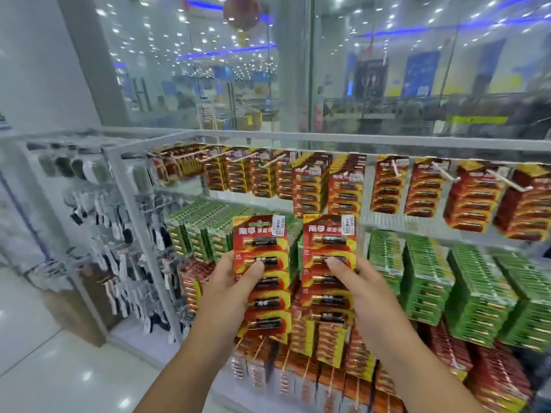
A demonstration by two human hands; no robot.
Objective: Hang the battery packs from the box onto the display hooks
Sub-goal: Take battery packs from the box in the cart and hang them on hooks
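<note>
Head view: a person stands before a shop display rack (pixel 298 137), both arms reaching forward. Each hand holds up one red battery pack, upright and face-on, side by side in the middle of the scene. They are probably held this way so the hang hole at each card's top can be lined up with a hook.

The left hand (pixel 229 281) grips the left pack (pixel 262 275) from its left edge, thumb pressed across the front over the second battery, fingers curled behind (hidden). The right hand (pixel 357 284) grips the right pack (pixel 329 263) the same way from its right edge, thumb on the front.

Farther off, the top row holds red packs (pixel 387 186) on white hooks (pixel 444 172) that jut toward the viewer. Several hooks show bare length, so there looks to be room. Below hang green packs (pixel 426 278), then more red ones. To the left, a second rack carries dark small goods (pixel 119 239) (too blurred to name). The box is not in view.
</note>
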